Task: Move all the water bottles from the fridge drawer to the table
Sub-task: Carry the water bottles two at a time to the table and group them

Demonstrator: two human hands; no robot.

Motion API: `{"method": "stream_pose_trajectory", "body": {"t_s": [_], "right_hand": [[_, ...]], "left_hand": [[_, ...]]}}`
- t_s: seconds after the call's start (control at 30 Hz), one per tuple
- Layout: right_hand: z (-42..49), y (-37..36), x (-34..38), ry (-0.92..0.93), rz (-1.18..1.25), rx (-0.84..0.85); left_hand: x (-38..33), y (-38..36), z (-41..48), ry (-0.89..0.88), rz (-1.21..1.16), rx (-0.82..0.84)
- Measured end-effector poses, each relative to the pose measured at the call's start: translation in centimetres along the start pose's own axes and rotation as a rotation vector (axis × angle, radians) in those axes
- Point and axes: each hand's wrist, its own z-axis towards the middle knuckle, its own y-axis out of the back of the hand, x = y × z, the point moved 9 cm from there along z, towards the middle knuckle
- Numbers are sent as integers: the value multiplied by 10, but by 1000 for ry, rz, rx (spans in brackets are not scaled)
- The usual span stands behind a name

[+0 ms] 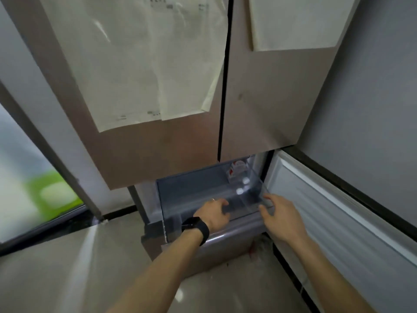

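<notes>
Fridge drawer (194, 188) out | bottles (242, 186) back-rt | both hands (214, 213) gripping front rim | glossy tile floor (67, 267)

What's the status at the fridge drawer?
Left hand and right hand on the front rim of the drawer, gripping nothing else. Water bottles at the drawer's back right, untouched. Nothing blocking.
</notes>
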Motion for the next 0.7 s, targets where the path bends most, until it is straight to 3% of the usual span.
{"method": "stream_pose_trajectory", "body": {"t_s": [0.4, 0.7], "right_hand": [[183, -101, -69, -118, 146, 370], [241, -150, -73, -263, 209, 422]], "left_hand": [[11, -83, 171, 399, -290, 21], [34, -98, 246, 479, -331, -54]]}}
